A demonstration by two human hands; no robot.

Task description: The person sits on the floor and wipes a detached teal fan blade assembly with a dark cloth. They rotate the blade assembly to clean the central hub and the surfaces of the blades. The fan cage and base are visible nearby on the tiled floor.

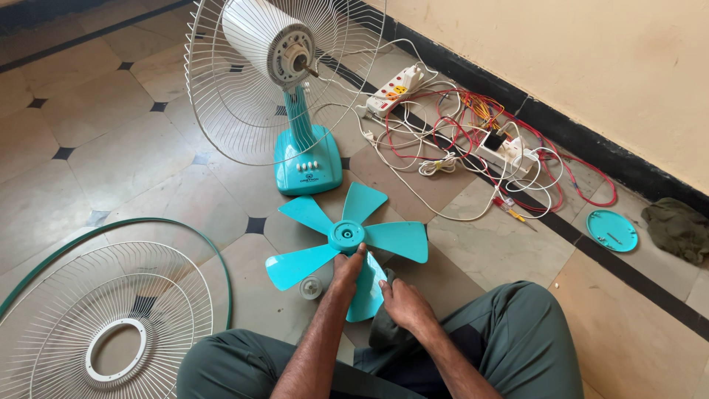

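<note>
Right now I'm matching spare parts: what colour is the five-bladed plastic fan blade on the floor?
The five-bladed plastic fan blade is turquoise, seen in the head view.

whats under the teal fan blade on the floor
The fan blade lies on bare floor tiles. The left hand and right hand cover its near blade; anything beneath stays hidden.
</note>
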